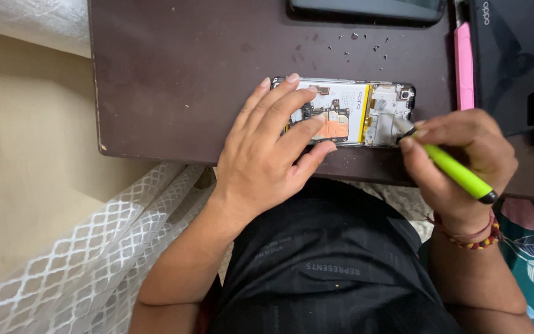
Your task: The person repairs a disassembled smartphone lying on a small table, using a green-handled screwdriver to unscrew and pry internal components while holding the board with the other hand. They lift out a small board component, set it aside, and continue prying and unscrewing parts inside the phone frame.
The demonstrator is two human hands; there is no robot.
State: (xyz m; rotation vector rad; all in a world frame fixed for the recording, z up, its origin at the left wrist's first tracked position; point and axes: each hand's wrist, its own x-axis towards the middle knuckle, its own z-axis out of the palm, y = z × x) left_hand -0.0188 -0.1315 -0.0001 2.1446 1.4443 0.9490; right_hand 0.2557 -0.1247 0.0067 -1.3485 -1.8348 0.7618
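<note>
My left hand point(273, 151) lies flat, fingers spread, pinning the opened phone point(347, 111) at the desk's point(174, 74) near edge; my right hand point(458, 158) pinches a green screwdriver point(449, 166), tip at the camera-end board. Unscrewing step, I judge: loose screws point(356, 43) lie at 12 o'clock. Next move needs the tip seated square.

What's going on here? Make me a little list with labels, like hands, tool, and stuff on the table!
Left hand: flat on the opened phone, pinning it down
Right hand: grips a green screwdriver, tip at the phone's camera end
Phone: back cover off, battery and circuit parts showing
Screws: tiny, loose, scattered behind the phone
Table: dark brown, scuffed
Also there: pink tool, black box
</note>
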